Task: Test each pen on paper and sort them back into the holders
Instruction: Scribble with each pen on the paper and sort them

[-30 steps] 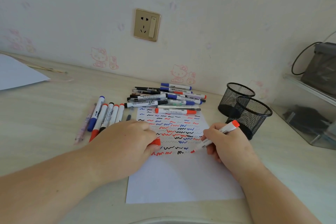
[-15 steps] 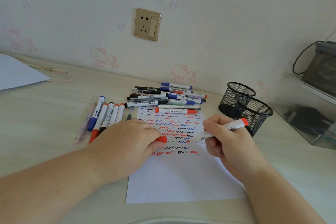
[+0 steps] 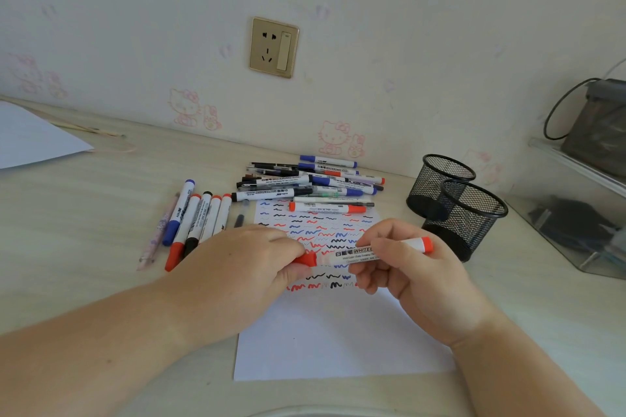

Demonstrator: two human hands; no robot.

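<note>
Red marker was held level above the paper, right hand gripping its barrel, red end cap sticking out right. Left hand pinched the red cap at the marker's tip end, cap and tip touching or nearly so; can't tell if seated. Both hands were over the scribbled upper half of the paper; lower half was blank, its near edge close to the counter front edge.

Pile of pens lay at the paper's far edge, one red-capped pen lying across the top of the sheet. Row of markers lay just left of the paper, beside the left hand. Two mesh holders stood right of the paper, touching each other, near one close to the right hand. Open counter lay far left and between the holders and a clear tray at the right edge.

Wall behind carried a socket and cartoon cat stickers. Another sheet lay far left.
</note>
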